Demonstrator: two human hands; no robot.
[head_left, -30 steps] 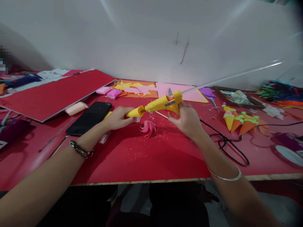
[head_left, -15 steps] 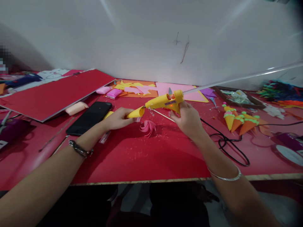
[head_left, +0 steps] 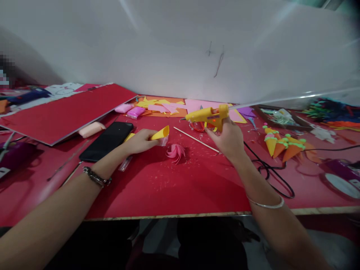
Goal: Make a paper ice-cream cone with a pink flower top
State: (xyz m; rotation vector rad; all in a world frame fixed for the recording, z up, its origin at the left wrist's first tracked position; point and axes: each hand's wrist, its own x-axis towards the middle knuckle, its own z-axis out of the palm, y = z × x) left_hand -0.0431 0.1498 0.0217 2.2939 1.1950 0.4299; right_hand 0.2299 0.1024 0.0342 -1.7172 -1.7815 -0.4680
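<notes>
My left hand (head_left: 140,141) is closed around a small yellow paper cone (head_left: 161,134), its wide end facing right. In my right hand (head_left: 228,140) is a yellow hot glue gun (head_left: 206,114), nozzle pointing left, with a long clear glue stick (head_left: 270,98) sticking out of its back and a small orange light lit. The nozzle is apart from the cone. On the table below, between both hands, sits a pink curled-paper swirl (head_left: 176,152). A thin wooden stick (head_left: 197,140) lies beside it. Red-handled scissors (head_left: 198,126) are partly hidden behind the glue gun.
A black phone (head_left: 107,141) lies left of my left hand, near a tilted red board (head_left: 75,108). Finished-looking paper cones (head_left: 284,144) stand at right, by a looped black cord (head_left: 277,182). Coloured paper scraps (head_left: 160,105) and a tray (head_left: 277,116) line the back.
The glue gun has moved right and up, its nozzle leaving the cone's rim. My left hand stays nearly in place with the cone. The wooden stick and scissors show more.
</notes>
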